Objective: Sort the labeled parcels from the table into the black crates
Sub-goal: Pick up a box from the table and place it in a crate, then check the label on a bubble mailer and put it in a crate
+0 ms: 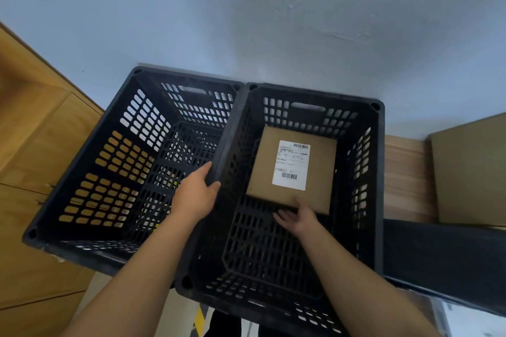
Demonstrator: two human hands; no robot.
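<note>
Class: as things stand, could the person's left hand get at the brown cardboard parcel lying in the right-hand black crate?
Probably yes. The left hand grips that black plastic crate at its rim, and open space lies between it and the brown cardboard parcel. Only the right hand is at the parcel's near edge.
</note>
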